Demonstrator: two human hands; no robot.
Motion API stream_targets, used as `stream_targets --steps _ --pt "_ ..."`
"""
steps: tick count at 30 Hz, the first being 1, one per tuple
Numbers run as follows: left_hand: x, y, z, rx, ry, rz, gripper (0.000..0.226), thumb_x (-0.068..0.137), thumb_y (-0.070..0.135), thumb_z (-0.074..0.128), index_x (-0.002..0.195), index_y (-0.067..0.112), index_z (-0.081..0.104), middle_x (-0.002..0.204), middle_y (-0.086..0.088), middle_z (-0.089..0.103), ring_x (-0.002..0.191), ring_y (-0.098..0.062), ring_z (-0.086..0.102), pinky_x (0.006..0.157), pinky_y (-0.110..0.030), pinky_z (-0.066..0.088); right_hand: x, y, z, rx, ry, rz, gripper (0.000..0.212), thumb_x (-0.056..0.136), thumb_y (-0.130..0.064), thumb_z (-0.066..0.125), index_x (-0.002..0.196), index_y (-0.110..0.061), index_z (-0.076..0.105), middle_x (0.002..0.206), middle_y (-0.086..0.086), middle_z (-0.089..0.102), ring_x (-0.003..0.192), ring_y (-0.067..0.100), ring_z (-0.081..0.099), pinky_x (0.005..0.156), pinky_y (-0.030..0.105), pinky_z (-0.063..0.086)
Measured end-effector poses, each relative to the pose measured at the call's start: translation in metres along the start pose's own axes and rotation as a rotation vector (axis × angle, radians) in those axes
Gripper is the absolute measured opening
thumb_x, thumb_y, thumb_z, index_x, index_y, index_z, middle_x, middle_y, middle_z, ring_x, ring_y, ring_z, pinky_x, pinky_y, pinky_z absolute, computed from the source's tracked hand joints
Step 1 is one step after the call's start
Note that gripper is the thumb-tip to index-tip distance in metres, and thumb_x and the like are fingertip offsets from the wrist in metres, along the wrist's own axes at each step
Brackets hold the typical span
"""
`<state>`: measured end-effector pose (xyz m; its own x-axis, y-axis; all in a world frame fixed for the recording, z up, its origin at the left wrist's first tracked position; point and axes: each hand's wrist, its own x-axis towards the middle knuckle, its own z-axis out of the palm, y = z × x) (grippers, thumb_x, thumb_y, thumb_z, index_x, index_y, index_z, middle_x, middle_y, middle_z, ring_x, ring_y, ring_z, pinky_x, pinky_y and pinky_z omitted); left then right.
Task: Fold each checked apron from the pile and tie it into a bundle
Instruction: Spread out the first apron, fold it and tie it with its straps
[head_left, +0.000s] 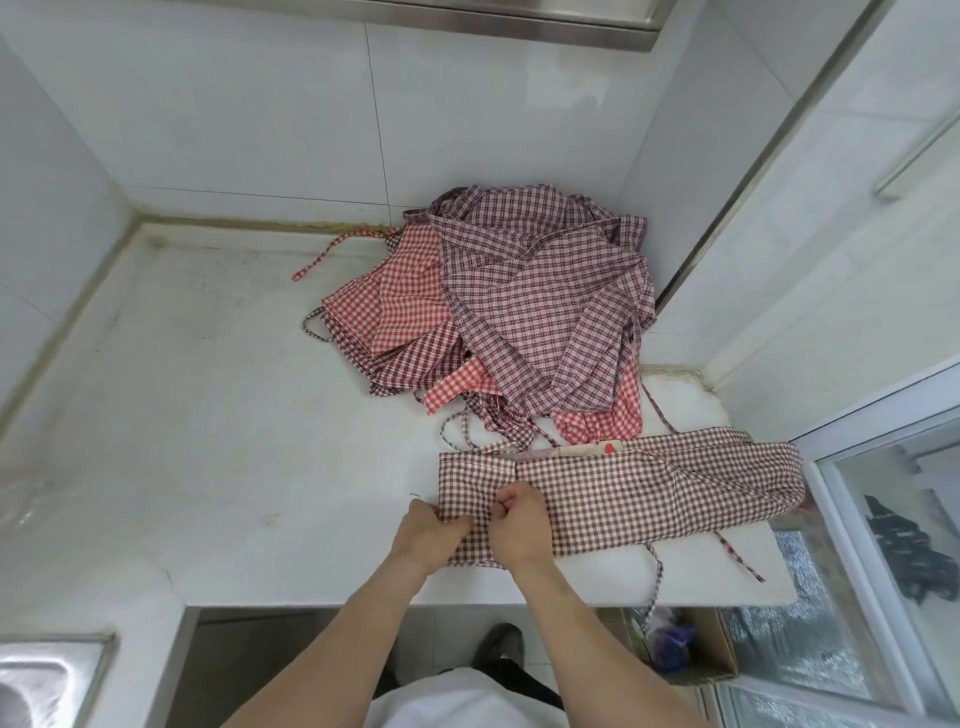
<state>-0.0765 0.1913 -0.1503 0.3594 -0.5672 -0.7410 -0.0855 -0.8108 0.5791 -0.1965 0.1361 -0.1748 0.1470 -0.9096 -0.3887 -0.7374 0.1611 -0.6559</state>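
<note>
Head view shows me at the counter (208, 415) with one apron (623, 493) laid along the near edge as a long folded band. Both my hands are at its left end. My left hand (428, 535) is closed on the cloth at the corner, and my right hand (517, 525) is curled shut on the fabric just beside it, the two nearly touching. I judge that I am starting to fold or roll the band in from this end.

This apron is folded lengthwise but is not yet a bundle. Its right end reaches to the counter's edge by the window frame (831, 519), and its ties (737, 558) lie loose, one trailing over the front edge. Nothing is knotted.

Behind it, well apart from my hands and against the wall corner, sits the pile (519, 312): a loose heap of red and darker checked aprons with straps straggling out. I cannot count them, but there are several. I see no finished bundle anywhere on the counter, so as far as this shows, most of the job is left: finish and tie this one, then work through the heap.
</note>
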Motion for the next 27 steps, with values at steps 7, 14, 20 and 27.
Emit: stream_targets --steps 7,14,20,27 --pt "-0.014 0.009 -0.008 -0.004 0.069 0.133 0.034 0.091 0.026 0.069 0.106 0.008 0.046 0.09 0.0 0.059 0.078 -0.01 0.06 0.053 -0.02 0.048 0.0 -0.018 -0.002 0.197 -0.181 0.1 0.064 0.088 -0.054 0.064 0.132 -0.014 0.042 0.123 -0.002 0.036 0.119 0.019 0.044 0.107 0.038 0.042" --pt "-0.028 0.025 -0.039 0.571 0.124 0.331 0.043 0.084 0.032 0.068 0.117 0.019 0.044 0.101 0.0 0.066 0.088 -0.019 0.066 0.072 -0.032 0.055 0.002 -0.043 0.009 0.85 -0.538 0.326 0.094 0.06 -0.045 0.092 0.135 -0.015 0.045 0.12 0.008 0.07 0.107 0.025 0.069 0.089 0.044 0.058" --pt "-0.027 0.013 -0.052 0.287 -0.107 0.213 0.059 0.083 0.053 0.07 0.126 0.025 0.041 0.122 0.002 0.056 0.105 -0.014 0.06 0.075 -0.021 0.05 0.001 -0.05 0.016 0.811 -0.477 0.301 0.051 0.077 -0.014 0.07 0.126 -0.008 0.056 0.111 0.013 0.073 0.102 0.03 0.071 0.09 0.049 0.057" --pt "-0.021 -0.007 -0.056 -0.276 -0.192 0.008 0.083 0.084 0.061 0.066 0.148 0.023 0.029 0.135 -0.002 0.057 0.118 -0.019 0.057 0.097 -0.042 0.051 -0.001 -0.064 0.008 0.754 -0.484 0.264 0.033 0.09 -0.007 0.059 0.122 -0.012 0.06 0.11 0.015 0.072 0.102 0.033 0.07 0.09 0.055 0.056"
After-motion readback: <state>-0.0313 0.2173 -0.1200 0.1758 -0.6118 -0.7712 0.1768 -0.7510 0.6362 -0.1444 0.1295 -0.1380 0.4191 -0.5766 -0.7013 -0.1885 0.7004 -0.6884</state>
